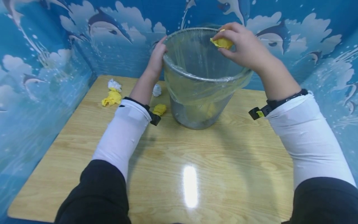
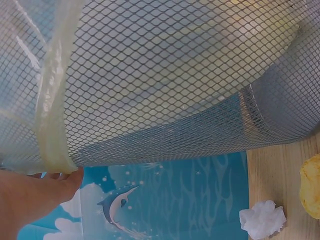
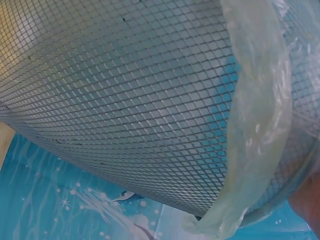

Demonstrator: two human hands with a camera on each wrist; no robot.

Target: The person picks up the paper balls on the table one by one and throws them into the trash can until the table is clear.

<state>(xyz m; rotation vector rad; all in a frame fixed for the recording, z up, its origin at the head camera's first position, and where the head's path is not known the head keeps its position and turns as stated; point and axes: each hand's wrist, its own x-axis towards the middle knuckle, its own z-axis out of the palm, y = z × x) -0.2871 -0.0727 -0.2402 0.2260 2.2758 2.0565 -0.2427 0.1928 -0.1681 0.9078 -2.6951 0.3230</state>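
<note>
Head view: the left hand (image 1: 157, 59) grips the bin (image 1: 184, 113), and the right hand (image 1: 242, 46) pinches yellow paper (image 1: 222, 43), which should be released well inside.

- Bin (image 1: 181, 115): thin grey metal mesh in a fine diamond lattice, open-textured, with a smooth rounded rim.
- Liner (image 1: 185, 90): filmy, see-through plastic with a faint yellowish tint, glossy and wrinkled where it folds over the rim.
- Yellow wad (image 1: 223, 43) above the bin: crumpled paper by its look, matt, rough with creases.
- White wad (image 1: 114, 85) and yellow scrap (image 1: 112, 98): likewise paper-like, matt and crinkled.
- Desk (image 1: 223, 168): pale wood grain, smooth, glossy enough to mirror a bright light.
- Backdrop (image 1: 134, 56): smooth printed sheeting with a slight sheen.
- White sleeves (image 1: 310, 133): soft, matt cloth, lightly rumpled.
- Black sleeves (image 1: 95, 193): dull cloth.
</note>
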